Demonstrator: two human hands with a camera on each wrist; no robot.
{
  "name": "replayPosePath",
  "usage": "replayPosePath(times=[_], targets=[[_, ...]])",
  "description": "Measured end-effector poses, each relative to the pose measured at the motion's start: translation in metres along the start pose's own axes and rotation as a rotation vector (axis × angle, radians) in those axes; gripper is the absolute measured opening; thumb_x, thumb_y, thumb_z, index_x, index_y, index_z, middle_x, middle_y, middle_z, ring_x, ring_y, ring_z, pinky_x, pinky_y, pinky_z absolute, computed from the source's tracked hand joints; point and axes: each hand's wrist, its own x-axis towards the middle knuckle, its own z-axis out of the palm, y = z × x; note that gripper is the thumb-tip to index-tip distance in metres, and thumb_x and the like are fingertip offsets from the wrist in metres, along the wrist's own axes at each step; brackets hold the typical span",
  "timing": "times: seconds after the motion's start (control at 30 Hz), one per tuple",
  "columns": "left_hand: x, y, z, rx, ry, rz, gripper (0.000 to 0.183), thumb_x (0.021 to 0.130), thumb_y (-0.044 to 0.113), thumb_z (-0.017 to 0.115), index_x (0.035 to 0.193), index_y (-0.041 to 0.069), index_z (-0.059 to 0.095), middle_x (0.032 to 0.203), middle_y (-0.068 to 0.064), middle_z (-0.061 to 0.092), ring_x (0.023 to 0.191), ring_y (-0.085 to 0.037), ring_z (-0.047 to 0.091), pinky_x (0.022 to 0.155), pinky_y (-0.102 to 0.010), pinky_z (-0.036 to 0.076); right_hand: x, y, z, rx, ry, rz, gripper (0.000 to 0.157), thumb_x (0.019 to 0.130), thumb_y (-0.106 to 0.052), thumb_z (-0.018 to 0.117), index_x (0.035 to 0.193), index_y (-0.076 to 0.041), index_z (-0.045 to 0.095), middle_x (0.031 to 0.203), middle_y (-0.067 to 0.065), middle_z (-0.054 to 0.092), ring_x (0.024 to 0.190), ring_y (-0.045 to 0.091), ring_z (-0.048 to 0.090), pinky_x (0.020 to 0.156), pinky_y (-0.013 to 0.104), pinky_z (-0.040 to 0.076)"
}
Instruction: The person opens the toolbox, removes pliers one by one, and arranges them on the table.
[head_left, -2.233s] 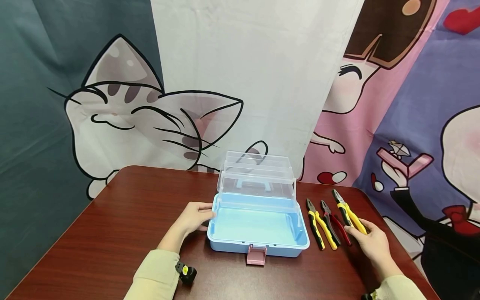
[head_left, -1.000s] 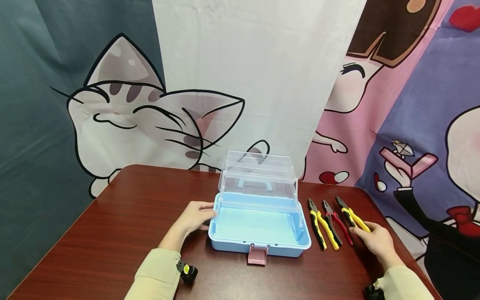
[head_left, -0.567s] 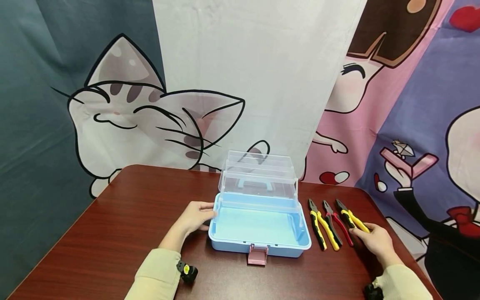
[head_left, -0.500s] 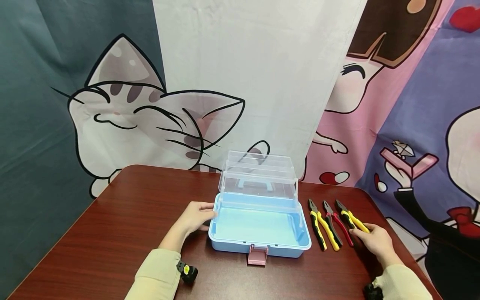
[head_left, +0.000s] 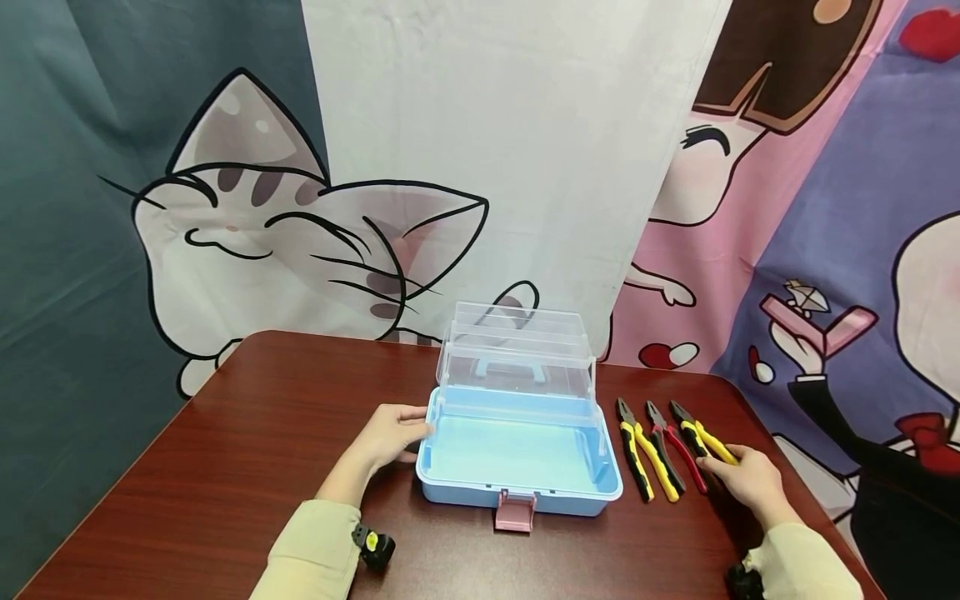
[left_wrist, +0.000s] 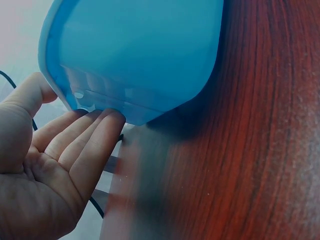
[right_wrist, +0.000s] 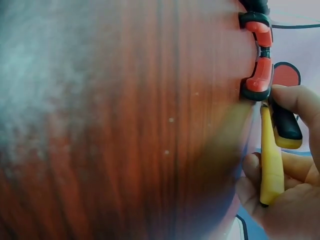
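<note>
A light blue toolbox stands on the table with its clear lid tipped back and its pink latch hanging at the front. My left hand holds its left side, thumb at the rim and fingers against the outer wall, as the left wrist view shows. Far right, my right hand grips the yellow-and-black combination pliers by the handles, their jaws pointing away from me. Left of them lie red-and-black pliers and another yellow-and-black pair, all three roughly side by side.
The dark red-brown table has a rounded far right corner near the pliers. Behind it hangs a cartoon-printed cloth, close at the back of the toolbox lid.
My right hand has brought the gripped pliers down and slightly toward me, level with the other two pairs; over the last half second they barely move. My left hand stays on the toolbox.
</note>
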Motion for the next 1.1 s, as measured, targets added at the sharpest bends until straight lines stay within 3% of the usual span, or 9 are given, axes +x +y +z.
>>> replayPosePath(times=[0.13, 0.37, 0.47, 0.7, 0.93, 1.1], targets=[[0.000, 0.000, 0.000, -0.003, 0.002, -0.002, 0.041, 0.081, 0.010, 0.063, 0.120, 0.000, 0.055, 0.111, -0.019, 0.061, 0.089, -0.027, 0.064, 0.062, -0.039, 0.055, -0.001, -0.001, -0.002, -0.037, -0.004, -0.025, 0.085, 0.077, -0.054, 0.059, 0.122, 0.016, 0.041, 0.114, 0.036, 0.048, 0.091, 0.040, 0.049, 0.074, 0.049, 0.041], [-0.023, 0.027, 0.002, 0.001, -0.026, 0.000, 0.040, 0.083, 0.006, 0.059, 0.121, -0.004, 0.053, 0.114, -0.024, 0.057, 0.095, -0.032, 0.061, 0.065, -0.039, 0.054, -0.002, -0.003, -0.005, -0.026, -0.034, -0.009, 0.088, 0.076, -0.055, 0.059, 0.123, 0.017, 0.040, 0.115, 0.037, 0.046, 0.095, 0.043, 0.047, 0.077, 0.052, 0.039], [-0.024, 0.028, 0.002, 0.002, -0.025, -0.003, 0.040, 0.083, 0.006, 0.058, 0.121, -0.004, 0.052, 0.114, -0.024, 0.057, 0.095, -0.032, 0.061, 0.065, -0.039, 0.054, -0.002, -0.003, -0.005, -0.028, -0.039, -0.011, 0.087, 0.076, -0.055, 0.060, 0.122, 0.017, 0.040, 0.115, 0.037, 0.046, 0.095, 0.043, 0.047, 0.077, 0.053, 0.039], [-0.014, 0.017, 0.001, -0.001, -0.015, -0.006, 0.041, 0.082, 0.006, 0.060, 0.121, -0.003, 0.053, 0.114, -0.023, 0.058, 0.092, -0.030, 0.062, 0.064, -0.040, 0.055, -0.002, -0.005, -0.005, -0.071, -0.033, -0.067, 0.074, 0.081, -0.048, 0.057, 0.115, 0.016, 0.048, 0.109, 0.036, 0.052, 0.091, 0.045, 0.050, 0.074, 0.052, 0.042], [0.002, -0.001, 0.000, 0.007, 0.009, -0.012, 0.042, 0.081, 0.010, 0.063, 0.121, 0.001, 0.055, 0.111, -0.018, 0.061, 0.088, -0.024, 0.064, 0.061, -0.039, 0.055, -0.003, -0.009, -0.004, -0.062, -0.036, -0.047, 0.069, 0.084, -0.045, 0.053, 0.116, 0.016, 0.048, 0.098, 0.029, 0.057, 0.078, 0.030, 0.052, 0.063, 0.037, 0.043], [0.002, -0.001, 0.000, 0.008, 0.007, -0.016, 0.043, 0.080, 0.011, 0.064, 0.121, 0.002, 0.055, 0.111, -0.017, 0.061, 0.088, -0.025, 0.064, 0.061, -0.039, 0.055, -0.003, -0.009, -0.003, -0.067, -0.036, -0.059, 0.069, 0.084, -0.042, 0.054, 0.118, 0.017, 0.045, 0.110, 0.036, 0.051, 0.092, 0.045, 0.050, 0.076, 0.051, 0.043]])
